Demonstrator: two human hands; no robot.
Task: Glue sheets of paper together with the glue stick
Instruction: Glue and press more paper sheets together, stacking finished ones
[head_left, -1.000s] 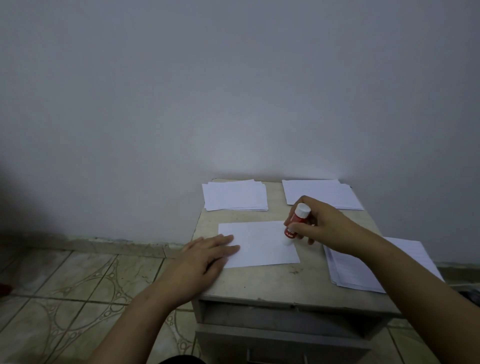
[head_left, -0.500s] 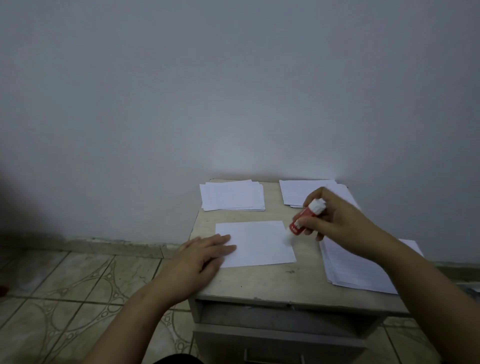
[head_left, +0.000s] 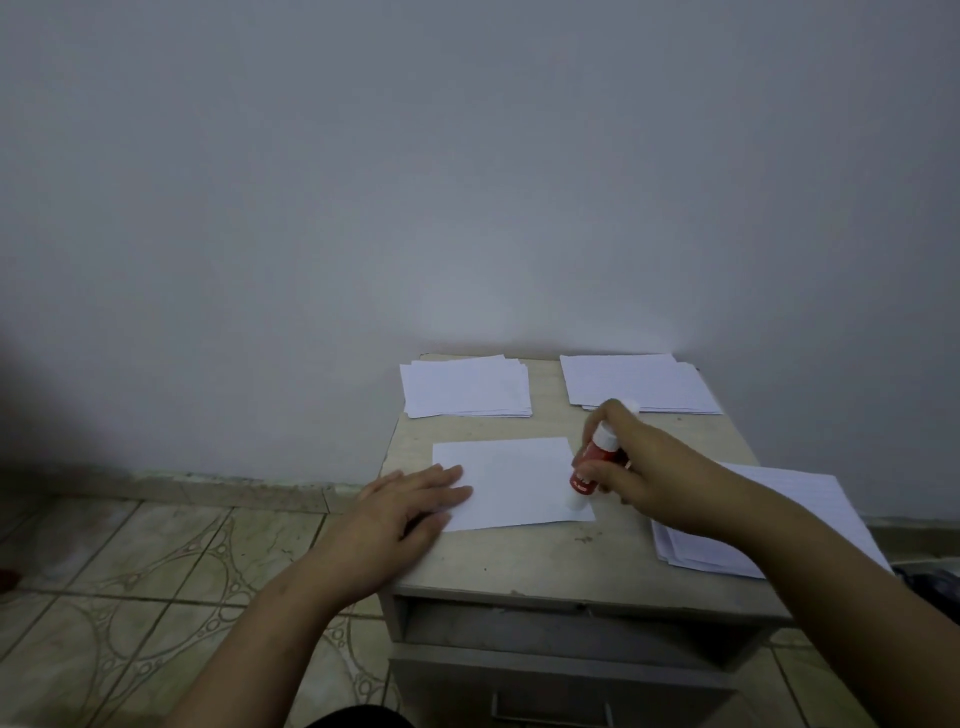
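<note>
The surface (head_left: 519, 561) carries three paper stacks and one single sheet (head_left: 514, 480) near centre. The left hand (head_left: 410, 499) lies flat, fingers straight, pinning the sheet's left edge. The right hand (head_left: 641, 473) clasps the red glue stick (head_left: 592, 467), tip down at the sheet's right edge. Judgement: the paper is light, limp and prone to sliding; the stick is rigid and best held mid-barrel.

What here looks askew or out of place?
Little stands out. The back-left paper stack is loosely fanned, edges uneven. The single sheet lies flat under the left hand; the right hand holds the glue stick.
</note>
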